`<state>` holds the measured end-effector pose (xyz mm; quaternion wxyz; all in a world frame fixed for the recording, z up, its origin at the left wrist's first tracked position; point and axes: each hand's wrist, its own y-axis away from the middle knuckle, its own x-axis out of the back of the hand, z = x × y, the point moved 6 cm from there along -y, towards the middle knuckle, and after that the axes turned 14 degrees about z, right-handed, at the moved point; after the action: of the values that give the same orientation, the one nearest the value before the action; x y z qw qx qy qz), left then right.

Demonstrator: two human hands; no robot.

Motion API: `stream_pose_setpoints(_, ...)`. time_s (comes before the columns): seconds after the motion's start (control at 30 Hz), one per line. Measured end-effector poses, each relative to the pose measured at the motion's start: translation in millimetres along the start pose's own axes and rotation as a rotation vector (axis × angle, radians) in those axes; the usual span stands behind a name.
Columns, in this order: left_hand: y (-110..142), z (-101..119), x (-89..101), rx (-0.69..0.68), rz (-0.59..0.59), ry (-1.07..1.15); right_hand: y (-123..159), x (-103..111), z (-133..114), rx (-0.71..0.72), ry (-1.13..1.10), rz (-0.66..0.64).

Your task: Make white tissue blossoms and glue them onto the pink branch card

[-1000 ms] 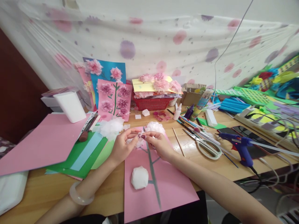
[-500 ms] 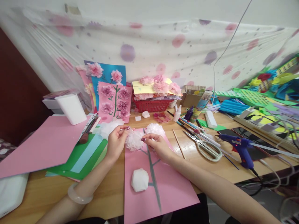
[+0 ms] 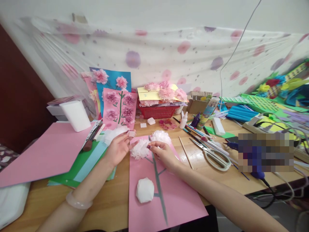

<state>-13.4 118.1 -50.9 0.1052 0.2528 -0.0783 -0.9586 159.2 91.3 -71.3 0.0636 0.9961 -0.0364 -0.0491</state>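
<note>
A white tissue-paper flower (image 3: 140, 149) sits on a pink sheet (image 3: 183, 206) that has a dark green painted stem (image 3: 157, 180). At its right side, the thumb and finger of my right hand (image 3: 165, 154) pinch its ruffled edge. My left hand (image 3: 119, 148) hovers just left of this flower with its fingers apart. A small pale patch at those fingertips is too blurred to identify. A second fluffy white flower (image 3: 160, 137) lies behind my right hand. Lower on the sheet, left of the stem, rests a folded white tissue bundle (image 3: 145, 190).
Scissors (image 3: 216, 158), a wooden stick (image 3: 185, 153) and pens lie to the right, with a partly pixelated blue glue gun (image 3: 257, 161) beyond. Coloured sheets (image 3: 48, 151) and white tissue (image 3: 114, 133) are on the left. A red basket (image 3: 158, 112) stands behind.
My left hand has let go of the flower and spread its fingers, shifting slightly left. My right hand still pinches the flower. The view has tipped up slightly.
</note>
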Motion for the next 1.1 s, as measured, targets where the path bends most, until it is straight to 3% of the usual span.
stream_pose_setpoints(0.13, 15.3, -14.0, -13.3, 0.173, -0.17, -0.117, -0.4, 0.6, -2.4, 0.02, -0.027, -0.005)
stream_pose_setpoints(0.23, 24.9, -19.7, -18.4, 0.192, -0.211, -0.195, 0.3, 0.6, -4.3, 0.035, -0.048, -0.018)
stream_pose_setpoints(0.33, 26.8, -20.2, -19.6, 0.121, -0.219, -0.287, 0.7, 0.0, -3.9, 0.038, -0.068, -0.027)
stream_pose_setpoints(0.47, 6.6, 0.5, -4.7, -0.286, -0.078, -0.52, -0.7, -4.1, -0.7, -0.064, -0.247, -0.091)
stream_pose_setpoints(0.6, -19.5, 34.8, 24.5, -0.617, 0.168, -0.605, 2.0, -12.2, 3.0, -0.426, -0.601, -0.211)
stream_pose_setpoints(0.67, -19.5, 50.4, 30.5, -0.773, 0.262, -0.638, 5.1, -14.7, 0.3, -0.535, -0.707, -0.251)
stream_pose_setpoints(0.73, -7.6, 57.0, 24.3, -0.892, 0.276, -0.667, 6.8, -15.0, -1.7, -0.564, -0.741, -0.252)
stream_pose_setpoints(0.8, 13.8, 53.4, 6.3, -1.005, 0.184, -0.726, 7.5, -15.2, -1.1, -0.563, -0.741, -0.244)
stream_pose_setpoints(0.87, 44.1, 41.4, -20.5, -1.242, -0.012, -0.892, 7.1, -16.5, -0.1, -0.54, -0.751, -0.266)
stream_pose_setpoints(0.93, 65.7, 23.6, -38.0, -1.355, -0.193, -1.009, 5.8, -17.6, 1.1, -0.506, -0.764, -0.303)
stream_pose_setpoints(1.03, 77.0, 3.3, -46.9, -1.381, -0.361, -1.082, 3.5, -17.5, 3.8, -0.478, -0.755, -0.334)
stream_pose_setpoints(1.1, 74.9, -2.3, -46.6, -1.359, -0.397, -1.086, 2.9, -17.5, 5.8, -0.489, -0.736, -0.339)
